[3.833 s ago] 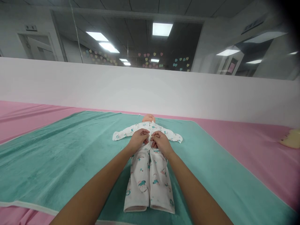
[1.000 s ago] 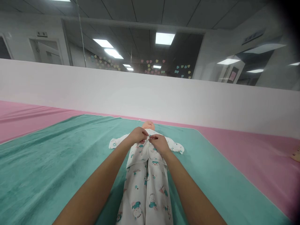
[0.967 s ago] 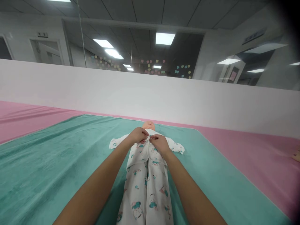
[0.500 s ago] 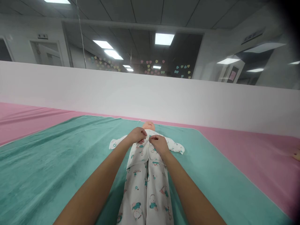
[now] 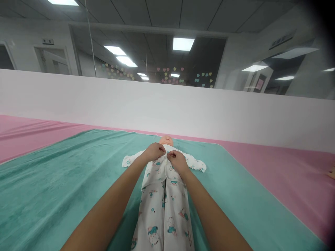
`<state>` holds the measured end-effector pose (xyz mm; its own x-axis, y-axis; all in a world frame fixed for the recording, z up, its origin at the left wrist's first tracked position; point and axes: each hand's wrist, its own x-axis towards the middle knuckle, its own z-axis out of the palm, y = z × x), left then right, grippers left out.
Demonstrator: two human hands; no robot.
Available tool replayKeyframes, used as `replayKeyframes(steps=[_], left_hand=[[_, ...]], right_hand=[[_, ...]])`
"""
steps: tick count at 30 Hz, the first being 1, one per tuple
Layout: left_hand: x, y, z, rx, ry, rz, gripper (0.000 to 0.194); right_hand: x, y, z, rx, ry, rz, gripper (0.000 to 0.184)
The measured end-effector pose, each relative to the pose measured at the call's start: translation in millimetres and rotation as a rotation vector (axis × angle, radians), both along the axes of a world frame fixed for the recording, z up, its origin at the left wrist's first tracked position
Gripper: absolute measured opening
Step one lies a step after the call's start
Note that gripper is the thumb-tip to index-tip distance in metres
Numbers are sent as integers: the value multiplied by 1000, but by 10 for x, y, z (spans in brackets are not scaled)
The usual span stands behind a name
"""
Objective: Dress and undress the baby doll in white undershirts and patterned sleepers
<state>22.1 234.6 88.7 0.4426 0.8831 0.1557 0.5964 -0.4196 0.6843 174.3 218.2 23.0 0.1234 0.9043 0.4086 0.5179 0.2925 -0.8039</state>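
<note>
A baby doll (image 5: 166,140) lies on its back, head away from me, dressed in a white printed top (image 5: 155,171) and matching trousers (image 5: 171,212). Both of its sleeves are spread out sideways. At the top's front opening, on the chest, my left hand (image 5: 155,151) has its fingers pinched together on the left edge of the cloth. Just across from it, my right hand (image 5: 178,159) pinches the right edge. Fingertips of the two hands are close together; any small fastener between them is too small to make out.
Under the doll is a teal blanket (image 5: 86,181) laid over a pink sheet (image 5: 282,174). Behind the doll's head rises a low white wall (image 5: 167,108) with glass above it. Part of another hand (image 5: 332,173) shows at the far right edge.
My left hand's fingers have shifted slightly right and curled in more, closer to the right hand. My right hand has barely moved, and the doll lies as before.
</note>
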Motion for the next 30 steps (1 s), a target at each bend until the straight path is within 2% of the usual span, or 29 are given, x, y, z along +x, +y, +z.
replayKeyframes(steps=[8,12,15,20,24,30], left_hand=[[74,67,-103,161,70,45,11],[92,72,-126,174,105,81,14],[76,49,-110,166,105,43,14],[31,41,-97,124,61,8,25],[30,23,-85,74,27,5,26],[56,-76,5,-135,-95,29,21]], right_hand=[[-8,-31,-6,47,-50,-87,21],[5,-27,16,39,-53,-44,22],[17,-33,37,19,-27,-23,25],[30,-39,38,-19,-4,-5,27],[40,-11,9,-5,3,0,26],[43,-4,2,10,-20,7,25]])
